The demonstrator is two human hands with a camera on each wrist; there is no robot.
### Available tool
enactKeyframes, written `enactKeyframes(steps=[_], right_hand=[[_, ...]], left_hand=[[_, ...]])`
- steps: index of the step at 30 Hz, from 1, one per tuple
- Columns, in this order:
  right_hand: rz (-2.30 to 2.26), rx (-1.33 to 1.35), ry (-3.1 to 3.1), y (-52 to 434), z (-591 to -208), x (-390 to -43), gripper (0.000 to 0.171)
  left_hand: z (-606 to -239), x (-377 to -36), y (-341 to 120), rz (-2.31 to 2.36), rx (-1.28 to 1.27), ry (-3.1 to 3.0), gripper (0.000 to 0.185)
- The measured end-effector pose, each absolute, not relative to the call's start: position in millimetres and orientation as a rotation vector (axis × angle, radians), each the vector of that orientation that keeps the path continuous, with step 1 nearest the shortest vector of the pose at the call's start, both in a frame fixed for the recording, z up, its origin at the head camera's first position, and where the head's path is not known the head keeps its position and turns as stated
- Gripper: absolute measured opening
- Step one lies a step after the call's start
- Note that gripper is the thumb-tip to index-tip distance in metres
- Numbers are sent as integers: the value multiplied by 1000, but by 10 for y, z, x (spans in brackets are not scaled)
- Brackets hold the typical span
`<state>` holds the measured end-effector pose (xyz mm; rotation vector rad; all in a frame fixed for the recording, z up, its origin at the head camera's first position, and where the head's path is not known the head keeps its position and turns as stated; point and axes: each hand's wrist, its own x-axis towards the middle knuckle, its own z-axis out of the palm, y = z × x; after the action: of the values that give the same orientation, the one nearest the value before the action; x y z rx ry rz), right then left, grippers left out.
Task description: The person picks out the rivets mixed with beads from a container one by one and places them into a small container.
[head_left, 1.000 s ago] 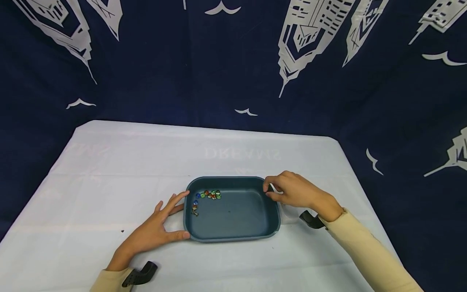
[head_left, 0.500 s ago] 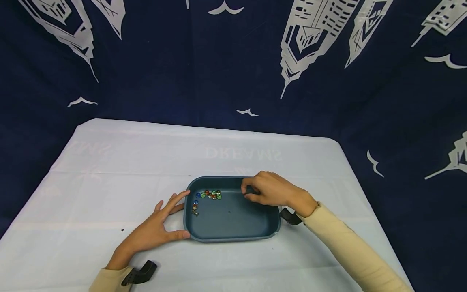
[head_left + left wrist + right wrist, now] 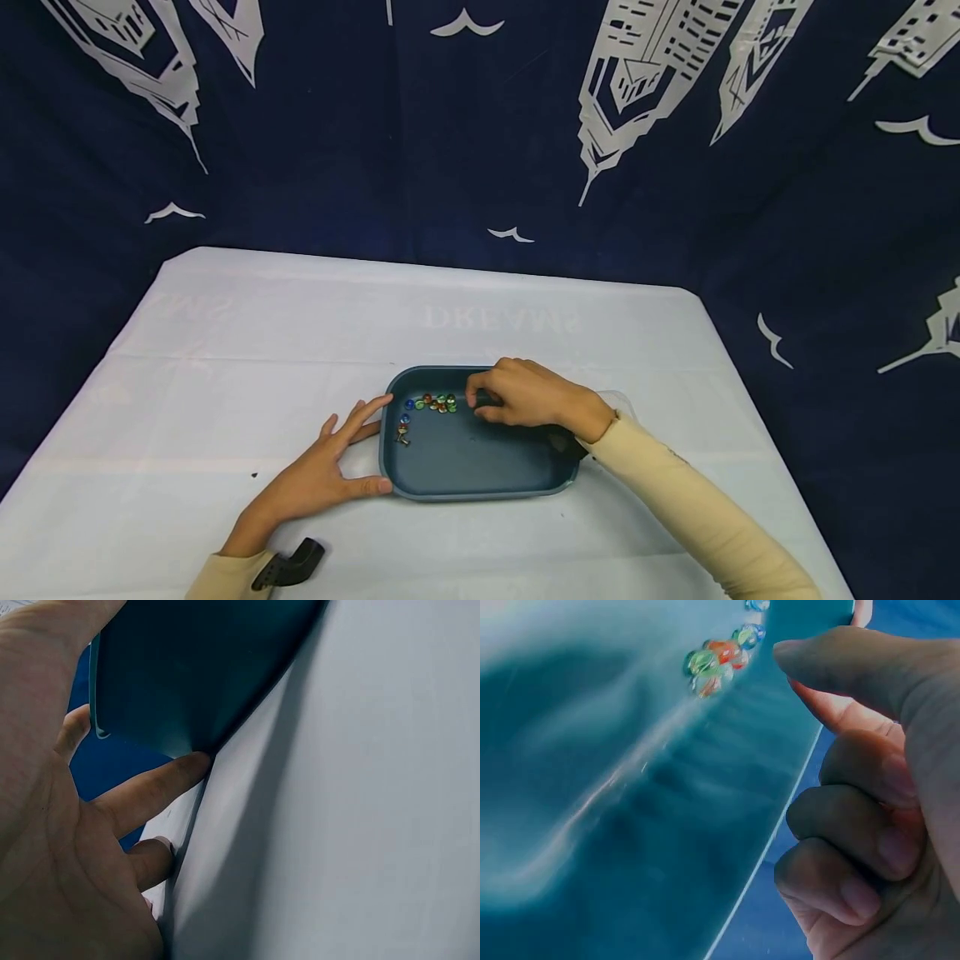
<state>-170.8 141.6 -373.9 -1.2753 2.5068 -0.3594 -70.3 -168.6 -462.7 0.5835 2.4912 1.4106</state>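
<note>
A dark teal tray lies on the white table; it fills the top of the left wrist view as tray. Several coloured marbles are bunched in its far left corner and show in the right wrist view as marbles. My left hand lies flat on the cloth with straight fingers and thumb against the tray's left wall. My right hand hovers inside the tray just right of the marbles, fingers curled. It seems to pinch a small dark marble, mostly hidden.
The white tablecloth covers the table, with faint mirrored lettering beyond the tray. A clear plastic thing peeks out behind my right wrist. A dark blue printed curtain hangs behind. A black strap mount sits on my left wrist.
My right hand has travelled left from the tray's right rim across the tray to beside the marbles. My left hand and the tray have stayed put.
</note>
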Motion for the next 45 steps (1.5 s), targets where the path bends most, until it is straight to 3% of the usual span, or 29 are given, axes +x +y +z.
enactKeyframes(steps=[25, 45], right_hand=[[-361, -1328, 2339, 802, -4015, -1701, 5], [-238, -1434, 2318, 557, -4098, -1651, 14]], left_hand=[[-4603, -715, -1693, 1381, 587, 2475, 103], [-4620, -712, -1708, 1396, 597, 2465, 102]])
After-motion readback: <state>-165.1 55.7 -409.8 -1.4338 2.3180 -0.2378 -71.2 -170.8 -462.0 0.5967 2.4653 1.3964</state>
